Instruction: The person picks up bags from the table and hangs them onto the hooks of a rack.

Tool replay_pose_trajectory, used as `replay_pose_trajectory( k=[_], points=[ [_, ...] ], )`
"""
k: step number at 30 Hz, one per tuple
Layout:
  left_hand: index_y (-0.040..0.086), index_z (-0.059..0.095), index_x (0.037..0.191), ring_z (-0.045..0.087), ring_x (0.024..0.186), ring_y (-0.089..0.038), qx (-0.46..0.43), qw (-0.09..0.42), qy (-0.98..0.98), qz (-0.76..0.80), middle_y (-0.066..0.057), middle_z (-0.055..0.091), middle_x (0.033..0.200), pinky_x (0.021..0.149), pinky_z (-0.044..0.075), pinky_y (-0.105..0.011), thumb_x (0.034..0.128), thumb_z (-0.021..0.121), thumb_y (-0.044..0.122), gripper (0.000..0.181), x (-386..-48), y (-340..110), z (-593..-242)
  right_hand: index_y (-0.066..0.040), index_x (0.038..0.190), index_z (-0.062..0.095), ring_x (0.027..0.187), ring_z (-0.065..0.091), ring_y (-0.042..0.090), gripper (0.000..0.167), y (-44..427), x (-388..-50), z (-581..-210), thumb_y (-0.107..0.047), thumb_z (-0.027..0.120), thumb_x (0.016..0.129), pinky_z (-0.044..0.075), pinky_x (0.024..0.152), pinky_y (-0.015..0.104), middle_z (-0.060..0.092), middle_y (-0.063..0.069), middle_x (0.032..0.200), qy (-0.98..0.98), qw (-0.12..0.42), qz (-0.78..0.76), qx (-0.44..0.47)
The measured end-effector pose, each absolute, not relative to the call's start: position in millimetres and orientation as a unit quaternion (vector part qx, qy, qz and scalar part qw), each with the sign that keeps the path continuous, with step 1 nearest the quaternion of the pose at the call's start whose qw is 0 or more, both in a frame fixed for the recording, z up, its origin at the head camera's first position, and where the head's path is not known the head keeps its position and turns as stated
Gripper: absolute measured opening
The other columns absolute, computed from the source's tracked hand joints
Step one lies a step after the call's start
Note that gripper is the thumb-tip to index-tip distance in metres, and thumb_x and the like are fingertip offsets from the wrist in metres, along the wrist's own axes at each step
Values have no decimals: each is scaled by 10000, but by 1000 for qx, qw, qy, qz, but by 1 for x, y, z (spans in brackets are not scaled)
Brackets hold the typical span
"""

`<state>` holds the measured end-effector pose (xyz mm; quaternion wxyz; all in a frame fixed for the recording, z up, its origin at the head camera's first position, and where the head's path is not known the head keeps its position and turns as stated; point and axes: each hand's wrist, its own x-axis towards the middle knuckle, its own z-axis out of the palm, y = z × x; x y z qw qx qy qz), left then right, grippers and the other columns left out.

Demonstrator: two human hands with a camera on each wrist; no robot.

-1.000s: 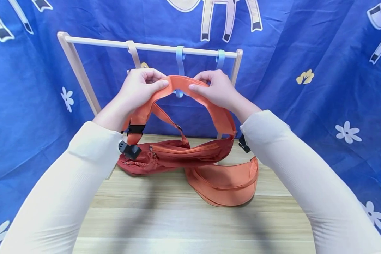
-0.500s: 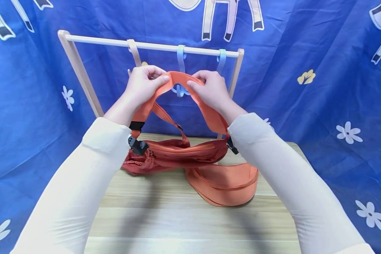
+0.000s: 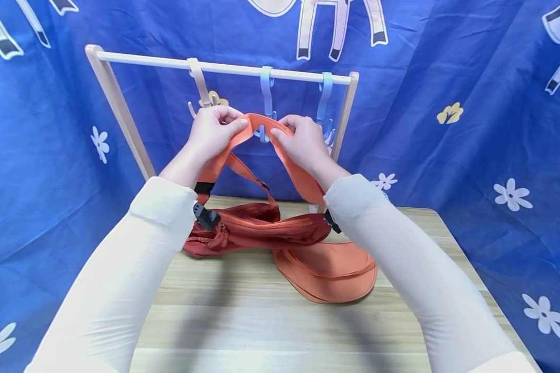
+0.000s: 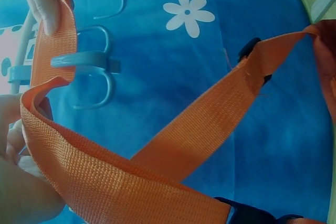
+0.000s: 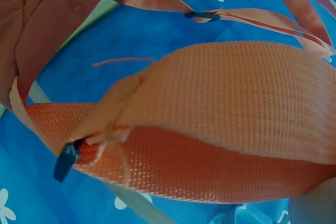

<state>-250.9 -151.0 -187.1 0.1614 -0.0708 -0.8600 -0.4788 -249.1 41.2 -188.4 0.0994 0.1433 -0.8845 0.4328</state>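
A dark red waist bag with an orange strap hangs or rests low over the table; I cannot tell whether it touches. My left hand pinches the raised strap at the left of its top. On the right of that top, my right hand pinches the same strap. Between the hands is the middle blue hook, its prong showing in front of the strap. The left wrist view also shows this hook crossing the strap. Only the broad strap and part of the bag fill the right wrist view.
A wooden rack also carries a beige hook on the left and another blue hook on the right. An orange visor cap lies on the wooden table. Behind hangs a blue patterned curtain.
Both hands rise slightly, then come down with the strap, reaching the middle blue hook. The right arm shifts left, and the strap loop narrows. Both hands keep their hold.
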Motion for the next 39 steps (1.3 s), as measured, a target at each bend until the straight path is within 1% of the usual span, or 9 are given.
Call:
replay_pose_trajectory(
  k=[8, 21, 24, 26, 29, 31, 34, 36, 39],
  points=[
    [68, 689, 1097, 503, 817, -151, -62, 157, -874, -455, -44, 578, 894, 644, 417, -217, 928, 626, 316, 306, -252, -154, -198, -155, 1079, 678, 731, 627, 137, 222, 38, -250, -201, -313, 613, 938, 524, 654, 277, 649, 18, 934, -884, 100, 434, 144],
    [33, 676, 1114, 522, 785, -158, -79, 142, -872, -461, -93, 625, 920, 632, 421, -212, 944, 605, 294, 319, -256, -154, -211, -158, 1089, 670, 755, 608, 128, 228, 37, -255, -219, -320, 616, 936, 512, 673, 264, 648, -6, 922, -876, 112, 448, 140],
    [25, 686, 1086, 531, 758, -159, -81, 150, -869, -465, -95, 635, 882, 623, 417, -217, 941, 615, 267, 292, -257, -156, -214, -157, 1112, 656, 760, 594, 122, 251, 37, -256, -222, -326, 625, 929, 500, 675, 255, 637, -12, 903, -878, 118, 440, 146],
    [20, 689, 1069, 572, 752, -177, -81, 155, -866, -469, -106, 644, 858, 624, 436, -226, 938, 621, 254, 277, -256, -157, -215, -153, 1129, 641, 754, 592, 127, 273, 38, -256, -225, -326, 641, 918, 501, 671, 251, 621, -7, 890, -876, 122, 442, 147],
    [28, 688, 1058, 635, 783, -216, -79, 156, -864, -472, -128, 654, 857, 677, 493, -263, 936, 624, 259, 269, -255, -159, -216, -143, 1154, 619, 780, 586, 130, 320, 38, -256, -228, -318, 678, 893, 504, 671, 248, 602, 1, 900, -867, 132, 455, 153],
    [36, 681, 1069, 659, 829, -247, -76, 150, -863, -476, -143, 660, 884, 733, 518, -318, 934, 626, 266, 273, -254, -160, -216, -133, 1162, 606, 804, 593, 127, 349, 38, -255, -231, -305, 703, 875, 510, 683, 244, 606, 3, 928, -857, 140, 470, 159],
    [45, 677, 1083, 655, 858, -283, -73, 144, -863, -478, -152, 660, 910, 803, 512, -368, 930, 632, 273, 279, -252, -162, -217, -122, 1179, 591, 828, 593, 119, 384, 38, -252, -234, -290, 723, 860, 500, 699, 242, 613, 9, 973, -846, 158, 480, 168],
    [39, 676, 1088, 652, 849, -289, -75, 142, -862, -481, -150, 660, 906, 824, 504, -374, 927, 638, 267, 282, -251, -163, -218, -115, 1182, 586, 828, 594, 117, 392, 39, -251, -235, -280, 727, 857, 496, 703, 244, 617, 17, 989, -841, 168, 486, 170],
    [36, 676, 1087, 654, 798, -249, -77, 140, -861, -483, -120, 658, 871, 841, 495, -372, 922, 643, 275, 292, -249, -164, -218, -115, 1193, 578, 822, 595, 102, 401, 41, -249, -235, -284, 724, 860, 494, 700, 245, 617, 11, 1000, -838, 173, 489, 169]
  ],
)
